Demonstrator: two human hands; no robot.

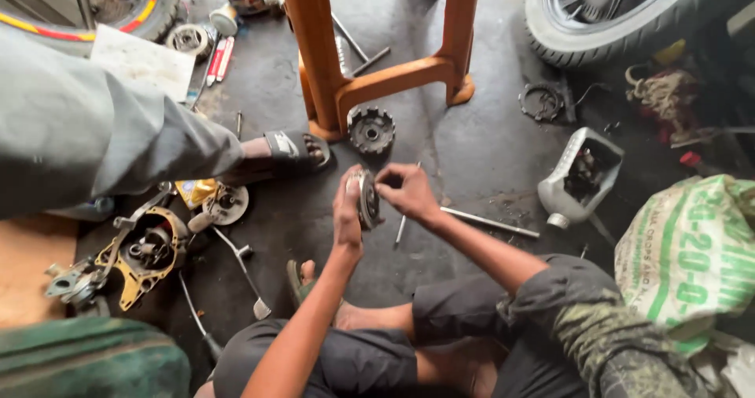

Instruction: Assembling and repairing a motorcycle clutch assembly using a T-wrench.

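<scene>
The left hand [347, 209] clasps a round metal disc [367, 200] on edge, palm against its left face. The right hand [406, 192] pinches the disc's upper rim from 3 o'clock. The disc is held above the floor [464, 146], at frame centre. A toothed hub [370, 129] lies at 12 o'clock, by an orange stand [377, 75]. A rod [489, 222] lies at 3 o'clock.
</scene>
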